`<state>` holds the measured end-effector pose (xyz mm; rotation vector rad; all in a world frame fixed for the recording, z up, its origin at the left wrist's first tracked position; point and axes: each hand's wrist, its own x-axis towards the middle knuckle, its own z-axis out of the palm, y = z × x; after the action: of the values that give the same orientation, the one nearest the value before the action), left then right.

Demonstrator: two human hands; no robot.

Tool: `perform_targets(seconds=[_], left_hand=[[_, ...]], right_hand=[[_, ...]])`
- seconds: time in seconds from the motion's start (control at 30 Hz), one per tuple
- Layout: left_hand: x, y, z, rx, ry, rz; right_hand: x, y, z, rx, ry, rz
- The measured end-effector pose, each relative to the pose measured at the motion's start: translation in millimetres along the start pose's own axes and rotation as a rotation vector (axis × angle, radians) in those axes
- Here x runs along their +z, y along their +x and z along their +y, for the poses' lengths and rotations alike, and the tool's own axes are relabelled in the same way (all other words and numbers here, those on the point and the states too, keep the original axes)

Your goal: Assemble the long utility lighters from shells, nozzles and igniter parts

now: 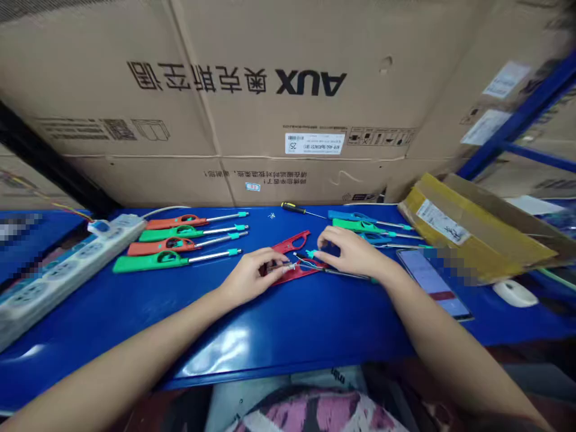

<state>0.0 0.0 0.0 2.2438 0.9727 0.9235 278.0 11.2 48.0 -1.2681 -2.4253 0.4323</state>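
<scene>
A red lighter shell lies opened in two halves [292, 243] on the blue table [279, 324]. My left hand [249, 276] pinches small inner parts at the lower red half. My right hand [353, 252] pinches a small teal part [310, 254] by a thin metal tube [342, 274] with wires. Both hands rest on the table, fingers curled.
Several finished long lighters, red and green [175, 243], lie in a row at left; blue and green ones [364, 225] at right. A screwdriver [299, 209], a power strip [58, 270], a phone [432, 282], a white mouse [515, 293], a flat carton [472, 231] and big cardboard boxes [270, 90] surround them.
</scene>
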Motion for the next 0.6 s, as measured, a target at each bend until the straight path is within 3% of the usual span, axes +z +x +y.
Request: perform_targets(seconds=[0.1,0.2,0.33,0.43,0.6], left_hand=[[-0.3,0,-1,0.014,0.036,0.005],[-1.4,-1,-3,0.034,0.076,0.000],[-3.6,-2,-8,0.054,0.116,-0.030],[-5.3,-1,-9,0.083,0.192,-0.042],[-10.2,2,-2,0.089,0.383,-0.011]], right_hand=[[-12,-7,14,0.049,0.080,-0.333],[-19,-11,21,0.089,0.102,-0.458],[-19,-9,21,0.114,0.148,-0.365],[-14,-5,22,0.111,0.057,-0.239],[-7,-2,22,0.046,0.014,-0.203]])
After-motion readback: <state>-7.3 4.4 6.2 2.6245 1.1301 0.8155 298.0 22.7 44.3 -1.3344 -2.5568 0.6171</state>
